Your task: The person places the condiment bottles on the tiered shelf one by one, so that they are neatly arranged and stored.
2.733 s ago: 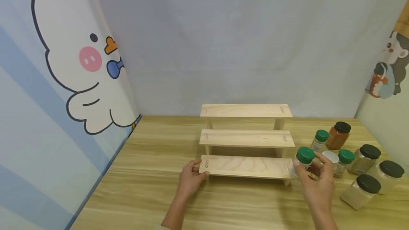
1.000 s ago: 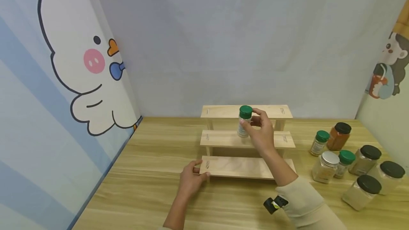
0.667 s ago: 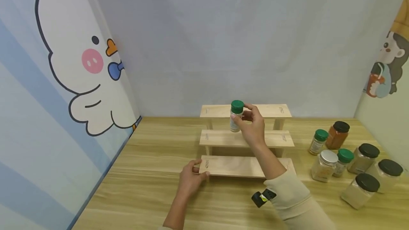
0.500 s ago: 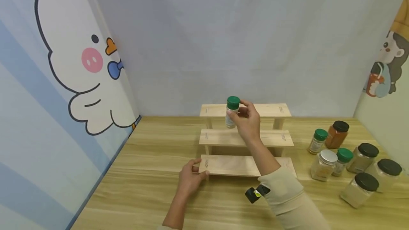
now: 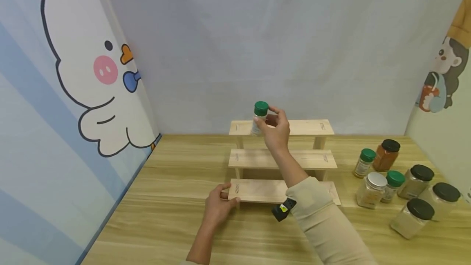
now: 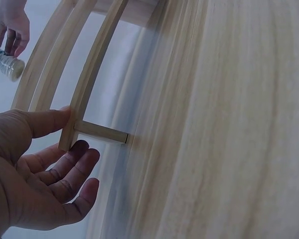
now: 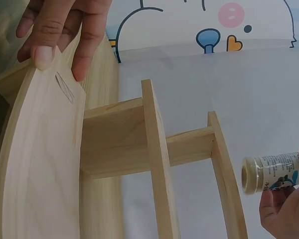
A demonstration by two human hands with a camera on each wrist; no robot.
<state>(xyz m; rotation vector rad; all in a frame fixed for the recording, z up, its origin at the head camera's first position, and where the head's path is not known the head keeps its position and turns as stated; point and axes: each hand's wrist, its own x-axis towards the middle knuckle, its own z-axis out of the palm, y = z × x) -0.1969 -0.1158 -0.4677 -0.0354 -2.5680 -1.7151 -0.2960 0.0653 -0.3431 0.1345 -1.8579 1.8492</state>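
Note:
A three-tier wooden shelf rack (image 5: 279, 158) stands on the table. My left hand (image 5: 218, 205) grips the left end of its lowest board, thumb on one side and fingers on the other, as the left wrist view (image 6: 55, 169) also shows. My right hand (image 5: 276, 132) holds a small spice jar (image 5: 257, 125) with a green lid (image 5: 261, 108), upright, near the left part of the top board. In the right wrist view the jar's base (image 7: 251, 175) is apart from the top board's edge (image 7: 224, 169).
To the right of the rack stand several jars: two green-lidded ones (image 5: 364, 162), a silver-lidded one (image 5: 371, 191), an orange-red one (image 5: 386, 155), and black-lidded ones (image 5: 412, 218). A grey curtain (image 5: 235, 52) hangs behind the table (image 5: 162, 224).
My right hand has carried the green-lidded jar from the rack's lower right end leftward and up to the top board. My left hand has stayed on the lowest board.

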